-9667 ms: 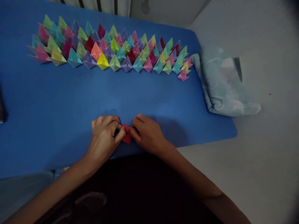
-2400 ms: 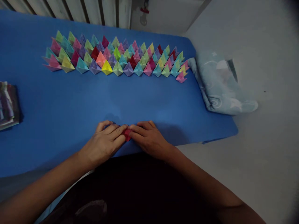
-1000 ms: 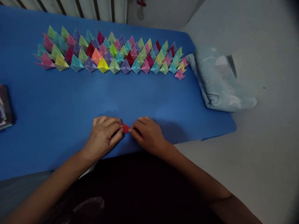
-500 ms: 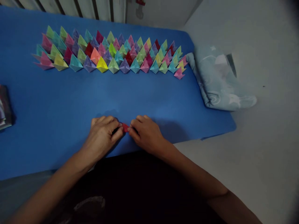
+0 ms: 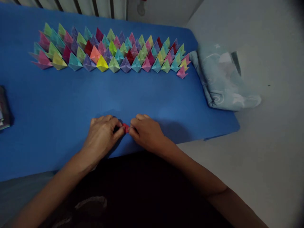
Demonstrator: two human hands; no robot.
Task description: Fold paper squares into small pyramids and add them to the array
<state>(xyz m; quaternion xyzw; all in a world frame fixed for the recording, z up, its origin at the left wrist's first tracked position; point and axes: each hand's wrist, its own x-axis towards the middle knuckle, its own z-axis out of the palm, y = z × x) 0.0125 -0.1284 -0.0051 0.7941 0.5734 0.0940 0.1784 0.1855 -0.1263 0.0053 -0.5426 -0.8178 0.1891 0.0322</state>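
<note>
A small piece of red paper (image 5: 125, 128) shows between my two hands, near the front edge of the blue table (image 5: 71, 91). My left hand (image 5: 103, 133) pinches its left side between thumb and fingers. On its right side, the fingers of my right hand (image 5: 146, 131) are closed on it. My fingertips cover part of the paper, so its full shape is hidden. Farther back, several folded paper boats (image 5: 114, 65) in many colours stand in tight rows, with a pink one (image 5: 181, 72) at the front right end.
A folded light-blue cloth (image 5: 220, 85) with white patterns lies at the table's right end by the wall. At the far left edge sits a dark packet (image 5: 4, 109), partly out of view. White slats (image 5: 103, 8) stand behind the table.
The view has shifted slightly. Both hands remain on the red paper, of which a little less now shows between the fingertips.
</note>
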